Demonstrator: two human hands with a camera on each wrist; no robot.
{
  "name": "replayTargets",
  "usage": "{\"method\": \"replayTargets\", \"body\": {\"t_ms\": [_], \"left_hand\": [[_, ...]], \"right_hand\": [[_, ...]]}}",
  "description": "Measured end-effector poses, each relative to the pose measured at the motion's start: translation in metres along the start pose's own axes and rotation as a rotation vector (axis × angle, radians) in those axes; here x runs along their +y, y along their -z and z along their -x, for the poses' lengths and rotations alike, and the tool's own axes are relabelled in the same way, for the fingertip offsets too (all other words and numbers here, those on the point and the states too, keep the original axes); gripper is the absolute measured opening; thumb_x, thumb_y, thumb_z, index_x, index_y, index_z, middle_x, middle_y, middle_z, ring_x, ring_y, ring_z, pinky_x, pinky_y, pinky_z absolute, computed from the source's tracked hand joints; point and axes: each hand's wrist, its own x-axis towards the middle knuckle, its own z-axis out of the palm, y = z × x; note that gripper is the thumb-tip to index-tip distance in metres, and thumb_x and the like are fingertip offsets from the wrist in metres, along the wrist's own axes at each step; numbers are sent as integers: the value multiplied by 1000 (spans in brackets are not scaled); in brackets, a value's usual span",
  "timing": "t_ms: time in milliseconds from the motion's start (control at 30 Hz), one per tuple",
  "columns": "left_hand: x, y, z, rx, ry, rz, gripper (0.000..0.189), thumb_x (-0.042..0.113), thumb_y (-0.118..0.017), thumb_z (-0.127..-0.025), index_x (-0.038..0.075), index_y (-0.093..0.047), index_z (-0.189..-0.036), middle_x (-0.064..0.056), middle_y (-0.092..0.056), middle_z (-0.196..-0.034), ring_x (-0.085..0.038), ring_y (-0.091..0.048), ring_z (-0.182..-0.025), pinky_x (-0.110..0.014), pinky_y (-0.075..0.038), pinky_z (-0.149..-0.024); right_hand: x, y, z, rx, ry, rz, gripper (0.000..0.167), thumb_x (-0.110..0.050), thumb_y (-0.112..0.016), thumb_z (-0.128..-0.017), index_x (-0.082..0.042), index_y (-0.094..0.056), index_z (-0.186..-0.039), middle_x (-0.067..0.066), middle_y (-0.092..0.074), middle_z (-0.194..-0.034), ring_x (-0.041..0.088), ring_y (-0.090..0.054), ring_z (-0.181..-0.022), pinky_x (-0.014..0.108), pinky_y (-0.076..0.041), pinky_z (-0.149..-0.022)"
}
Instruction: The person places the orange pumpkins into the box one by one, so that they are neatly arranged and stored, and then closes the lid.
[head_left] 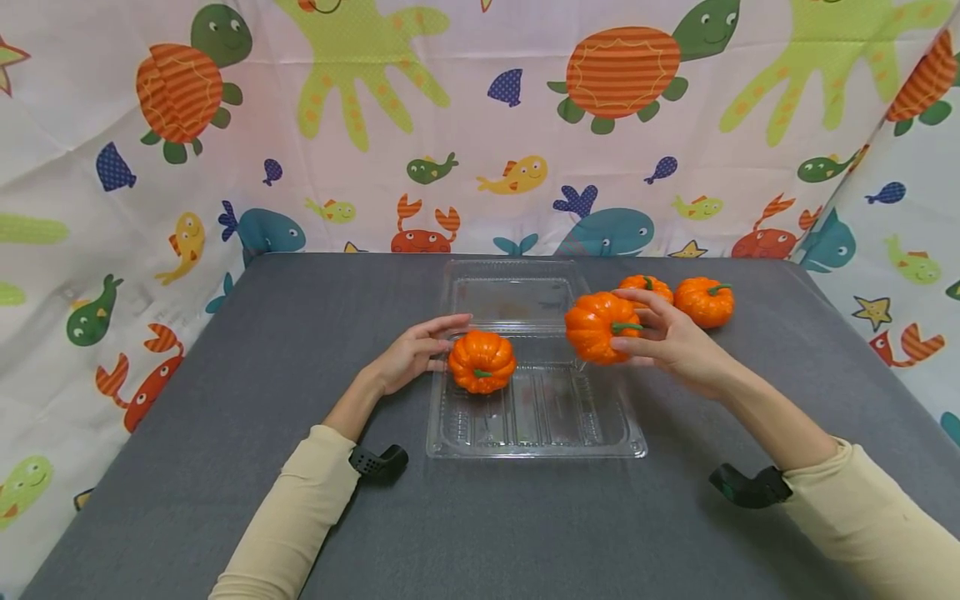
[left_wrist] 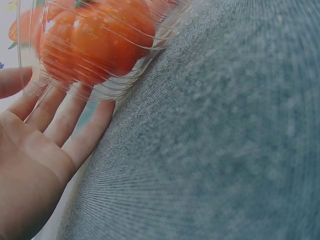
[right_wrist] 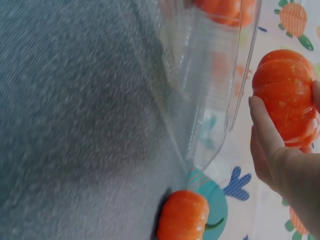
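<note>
"Orange and glossy, the pumpkin (head_left: 588,327) in the right hand (head_left: 678,346). How will it handle?"

"Probably light and stiff, a bit slippery. I'd take it across the ribs, as the thumb and fingers clamp it now, and spare the stem (head_left: 627,327)."

"Where is it, and which way does it point?"

"Above the far right part of the clear tray (head_left: 536,455). The stem points right; the squat body looks broadest across that, roughly near to far."

"And the left hand (head_left: 405,357)?"

"Fingers apart and fairly straight, touching the tray's left wall. Just inside sits a second pumpkin (head_left: 480,354), stem toward the near side. That thin plastic likely flexes, so press gently."
</note>
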Motion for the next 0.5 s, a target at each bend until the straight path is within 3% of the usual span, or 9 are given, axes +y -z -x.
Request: {"method": "replayTargets", "body": {"t_ms": [233,500], "left_hand": [[-1,0,0,-5,-11,1,54,7,-38,-95,-1,-29,-147,-17,-31,-150,-26,-45,-118,-40,-44,-92],[1,-1,1,-9,-24,-10,52,7,-38,-97,-2,-28,-147,-19,-30,-150,-25,-47,-116,-40,-45,-90]], "right_hand": [[-3,-17,-5,-31,42,39,65,-6,-64,-90,-12,-30,-145,19,-33,-138,24,-52,-112,37,-51,-84],[-8,-36,-9,-105,73,77,67,-5,-66,-88,-11,-30,-145,18,-36,-138,30,-52,-113,39,-51,-84]]}}
